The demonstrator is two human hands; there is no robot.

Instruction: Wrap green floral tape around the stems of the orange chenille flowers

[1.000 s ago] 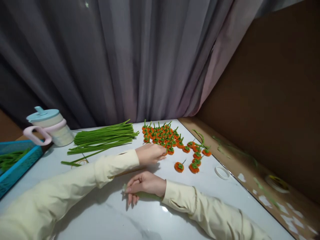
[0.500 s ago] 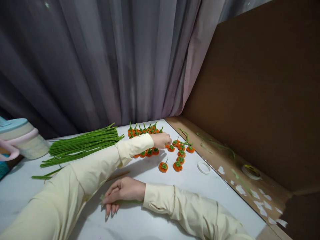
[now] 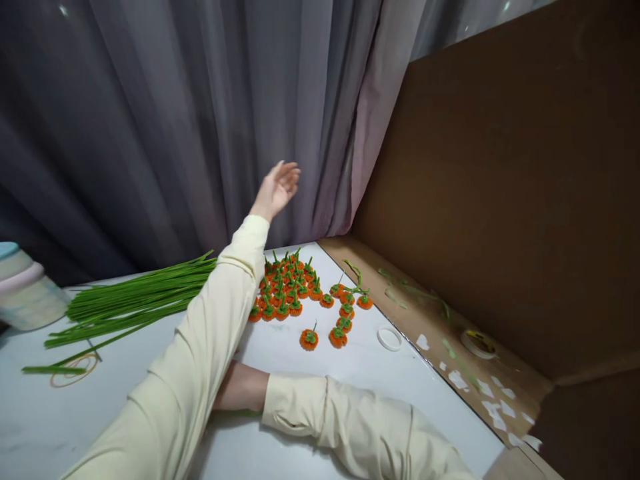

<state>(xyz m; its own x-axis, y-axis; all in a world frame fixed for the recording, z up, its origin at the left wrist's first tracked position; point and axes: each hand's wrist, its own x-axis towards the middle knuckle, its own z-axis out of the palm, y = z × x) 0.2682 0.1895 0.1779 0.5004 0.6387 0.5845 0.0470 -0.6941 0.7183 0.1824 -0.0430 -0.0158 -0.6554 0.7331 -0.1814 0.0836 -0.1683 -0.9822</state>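
My left arm [image 3: 200, 333] stretches forward and up, the left hand [image 3: 278, 188] raised with fingers apart, loosely bent. My right forearm [image 3: 305, 403] reaches inward, low; my left sleeve [image 3: 173, 380] hides the right hand's [image 3: 229, 389] fingers.

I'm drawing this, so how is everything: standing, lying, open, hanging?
Left hand: raised, open
Right hand: mostly hidden, can't tell
Orange pieces: mostly clustered, green tops up
Green stems: lying bunched
White ring: lying flat
Yellow roll: lying flat
White scraps: scattered
Cup: upright, partly cut off
Curtain: hanging in folds
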